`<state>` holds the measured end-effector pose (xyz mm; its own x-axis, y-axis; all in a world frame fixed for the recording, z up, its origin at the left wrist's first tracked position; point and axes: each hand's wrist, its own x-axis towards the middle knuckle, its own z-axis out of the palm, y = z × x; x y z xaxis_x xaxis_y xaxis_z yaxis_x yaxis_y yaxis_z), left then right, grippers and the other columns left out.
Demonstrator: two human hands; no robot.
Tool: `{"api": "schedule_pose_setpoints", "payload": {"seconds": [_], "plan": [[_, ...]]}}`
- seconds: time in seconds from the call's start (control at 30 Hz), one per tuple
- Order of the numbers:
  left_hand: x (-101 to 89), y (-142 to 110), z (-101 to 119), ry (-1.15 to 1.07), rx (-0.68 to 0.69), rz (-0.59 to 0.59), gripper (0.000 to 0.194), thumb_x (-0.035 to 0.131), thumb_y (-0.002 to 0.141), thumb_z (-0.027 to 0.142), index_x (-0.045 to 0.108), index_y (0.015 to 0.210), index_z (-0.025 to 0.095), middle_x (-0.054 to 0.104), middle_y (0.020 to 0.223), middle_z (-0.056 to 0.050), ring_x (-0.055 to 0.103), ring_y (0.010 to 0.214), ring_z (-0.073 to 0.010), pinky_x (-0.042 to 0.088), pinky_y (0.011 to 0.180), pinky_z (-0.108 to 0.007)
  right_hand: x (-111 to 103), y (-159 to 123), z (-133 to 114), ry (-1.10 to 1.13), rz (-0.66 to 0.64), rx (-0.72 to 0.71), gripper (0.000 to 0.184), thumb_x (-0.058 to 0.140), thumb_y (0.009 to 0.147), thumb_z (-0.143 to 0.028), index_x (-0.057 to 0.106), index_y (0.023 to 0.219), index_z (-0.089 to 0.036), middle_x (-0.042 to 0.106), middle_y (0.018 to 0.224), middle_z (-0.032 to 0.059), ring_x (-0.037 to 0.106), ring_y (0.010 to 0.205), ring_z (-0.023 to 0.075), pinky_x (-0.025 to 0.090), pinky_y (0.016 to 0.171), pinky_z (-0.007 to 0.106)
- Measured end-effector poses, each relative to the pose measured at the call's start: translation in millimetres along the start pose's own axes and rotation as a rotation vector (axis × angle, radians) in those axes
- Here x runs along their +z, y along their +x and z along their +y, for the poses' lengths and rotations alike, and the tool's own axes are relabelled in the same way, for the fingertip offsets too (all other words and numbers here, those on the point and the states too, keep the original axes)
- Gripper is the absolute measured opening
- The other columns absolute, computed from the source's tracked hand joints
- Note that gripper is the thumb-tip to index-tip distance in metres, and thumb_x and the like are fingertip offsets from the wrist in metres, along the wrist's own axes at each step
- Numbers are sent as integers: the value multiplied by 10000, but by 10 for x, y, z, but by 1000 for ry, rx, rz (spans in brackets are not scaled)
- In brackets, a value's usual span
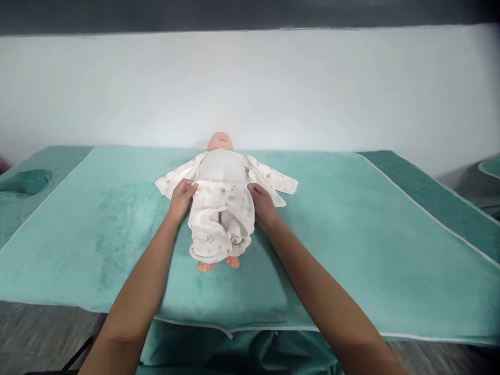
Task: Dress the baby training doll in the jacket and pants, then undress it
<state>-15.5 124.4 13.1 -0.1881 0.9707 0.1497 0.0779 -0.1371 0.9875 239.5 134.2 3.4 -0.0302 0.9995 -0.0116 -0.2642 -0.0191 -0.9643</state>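
A baby doll lies on its back, head toward the wall and feet toward me. White printed baby pants cover its legs up to the waist, and its bare feet poke out below the cuffs. My left hand pinches the waistband at its left side. On the opposite side, the waistband's edge is between the fingers of my right hand. Under the doll an open printed baby jacket spreads out, its sleeves to both sides. The doll's torso is pale grey.
A teal plush cover with white piping lies over the bed, its front edge hanging toward me. Behind the doll's head rises a white wall. Grey floor shows at the lower left.
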Motion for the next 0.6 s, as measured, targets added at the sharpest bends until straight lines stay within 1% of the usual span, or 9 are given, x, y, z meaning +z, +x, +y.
{"api": "schedule_pose_setpoints", "payload": {"seconds": [0.1,0.17,0.27,0.33,0.37,0.43,0.47,0.53,0.6], "plan": [[-4,40,-39,-8,15,-53,287,729,833,467,603,793,212,548,714,27,491,649,-135,375,611,-262,29,15,8,31,2,21,385,734,811,-588,558,825,-245,563,730,-37,505,651,148,457,611,288],[-17,18,-37,48,116,-58,255,736,828,438,622,813,210,646,972,-27,601,887,-177,457,738,-280,3,-22,9,-54,-22,-51,380,736,819,-591,567,866,-254,566,777,-33,530,713,160,474,662,294],[-34,-26,15,171,247,-123,237,745,825,418,626,843,214,600,1333,-87,561,1256,-252,481,966,-346,-84,-55,-29,-310,-125,-279,350,809,780,-509,584,863,-254,589,984,13,578,971,209,494,845,337],[-33,-33,74,248,290,-178,231,721,849,419,609,844,217,593,1377,-101,541,1314,-266,463,1028,-378,-130,-22,-80,-463,-203,-459,325,822,778,-446,575,819,-239,563,1192,59,536,1185,257,451,994,386],[-28,-24,109,279,298,-186,227,695,871,419,591,842,219,613,1353,-100,558,1291,-262,463,1025,-381,-141,13,-111,-516,-230,-532,307,802,801,-428,564,804,-233,539,1266,74,511,1243,270,425,1037,402],[-7,32,188,361,273,-162,218,632,915,412,545,844,225,681,1181,-77,622,1123,-234,478,941,-360,-129,115,-181,-580,-267,-606,284,717,875,-414,518,786,-232,546,1286,83,527,1217,264,421,1025,408],[7,80,226,417,248,-138,211,609,928,404,523,846,230,692,1043,-51,632,996,-215,476,873,-343,-108,180,-219,-605,-264,-603,285,665,912,-414,488,776,-235,579,1216,78,556,1133,248,437,973,398],[43,212,280,524,204,-93,202,597,929,387,493,843,236,619,795,9,571,778,-181,431,753,-314,-43,330,-295,-666,-200,-541,310,586,954,-421,423,757,-245,600,961,38,555,899,211,442,830,369],[86,366,279,559,176,-58,200,597,921,379,479,840,239,521,685,42,499,687,-165,377,694,-301,37,492,-351,-726,-95,-454,332,565,958,-432,376,751,-254,495,747,-15,459,730,184,398,727,343]]}}
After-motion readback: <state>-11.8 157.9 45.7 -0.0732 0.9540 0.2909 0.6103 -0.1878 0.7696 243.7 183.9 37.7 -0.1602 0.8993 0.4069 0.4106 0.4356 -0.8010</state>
